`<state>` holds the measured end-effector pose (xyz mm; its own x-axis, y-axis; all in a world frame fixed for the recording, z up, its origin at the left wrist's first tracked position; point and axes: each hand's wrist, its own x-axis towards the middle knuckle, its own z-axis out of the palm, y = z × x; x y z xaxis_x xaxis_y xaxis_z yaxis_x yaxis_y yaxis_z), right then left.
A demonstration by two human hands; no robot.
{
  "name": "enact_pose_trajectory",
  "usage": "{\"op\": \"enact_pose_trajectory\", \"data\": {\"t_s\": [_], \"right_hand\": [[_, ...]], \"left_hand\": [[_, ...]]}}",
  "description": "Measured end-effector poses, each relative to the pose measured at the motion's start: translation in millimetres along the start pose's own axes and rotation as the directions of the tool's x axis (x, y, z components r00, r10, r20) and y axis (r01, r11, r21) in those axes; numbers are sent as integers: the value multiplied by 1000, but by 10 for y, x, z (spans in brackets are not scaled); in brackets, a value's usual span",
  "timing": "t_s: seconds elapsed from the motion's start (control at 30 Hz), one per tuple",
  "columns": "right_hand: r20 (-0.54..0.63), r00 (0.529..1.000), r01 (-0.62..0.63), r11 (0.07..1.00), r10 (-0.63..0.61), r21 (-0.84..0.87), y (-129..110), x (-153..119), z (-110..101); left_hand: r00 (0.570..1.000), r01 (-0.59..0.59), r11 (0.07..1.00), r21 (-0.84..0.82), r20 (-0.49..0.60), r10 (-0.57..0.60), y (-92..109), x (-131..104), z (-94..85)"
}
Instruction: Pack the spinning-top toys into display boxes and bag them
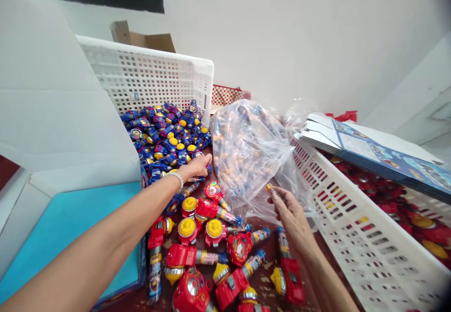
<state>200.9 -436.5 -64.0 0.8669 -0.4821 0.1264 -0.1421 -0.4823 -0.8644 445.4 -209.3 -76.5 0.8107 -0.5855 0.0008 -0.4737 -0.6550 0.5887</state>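
Note:
My left hand (pixel 198 167), with a beaded bracelet at the wrist, is at the front edge of a heap of blue toys (pixel 169 133). Its fingers curl down over a blue toy (pixel 209 168), mostly hidden beneath them. My right hand (pixel 287 207) pinches a small tube with a yellow end (pixel 269 187) in front of a clear plastic bag (pixel 246 157). Many similar small tubes show through the bag. Between my forearms lie several red toys with yellow tops (pixel 214 230), many with a labelled tube (pixel 230 217) attached.
A white crate (pixel 169 63) lies tipped behind the blue heap. At right, another white crate (pixel 352 241) holds red toys, with flat printed boxes (pixel 384 150) stacked across it. An open carton with a light-blue interior (pixel 105 227) stands at left.

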Motion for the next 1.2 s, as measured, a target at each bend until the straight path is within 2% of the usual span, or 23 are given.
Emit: {"op": "enact_pose_trajectory", "data": {"t_s": [0.07, 0.13, 0.2, 0.3, 0.43, 0.53, 0.6, 0.83, 1.0, 1.1, 1.2], "right_hand": [[69, 996, 43, 992, -51, 119, -118, -163, 99], [138, 985, 85, 984, -107, 157, -208, -284, 221], [176, 970, 146, 979, -171, 145, -281, -370, 349], [205, 942, 251, 963, -267, 100, -391, -464, 511], [207, 917, 325, 940, -341, 105, -527, -579, 606], [245, 887, 377, 920, -391, 103, -582, -672, 615], [237, 872, 415, 903, -429, 110, -591, -732, 623], [138, 850, 504, 861, -509, 73, -567, -820, 623], [160, 802, 578, 815, -576, 42, -559, -813, 572], [156, 794, 590, 807, -587, 33, -544, -817, 555], [185, 855, 465, 874, -484, 139, -534, -831, 528]], "left_hand": [[996, 35, 986, -161, -73, -47, 95, -81, -57], [989, 55, 936, -347, -107, -98, 237, -205, -162], [990, 67, 839, -540, -72, -125, 409, -392, -268], [993, 98, 624, -775, 39, -108, 646, -774, -321], [985, 167, 344, -924, 144, -92, 766, -1248, -162], [980, 185, 181, -966, 167, -113, 742, -1439, -19], [978, 184, 111, -977, 171, -119, 728, -1500, 31], [981, 159, 40, -986, 154, -115, 775, -1619, 16], [970, 215, 20, -976, 211, -124, 807, -1675, 48], [980, 182, 122, -976, 170, -105, 856, -1701, 46], [994, 99, 219, -971, 89, -57, 913, -1738, 20]]}}
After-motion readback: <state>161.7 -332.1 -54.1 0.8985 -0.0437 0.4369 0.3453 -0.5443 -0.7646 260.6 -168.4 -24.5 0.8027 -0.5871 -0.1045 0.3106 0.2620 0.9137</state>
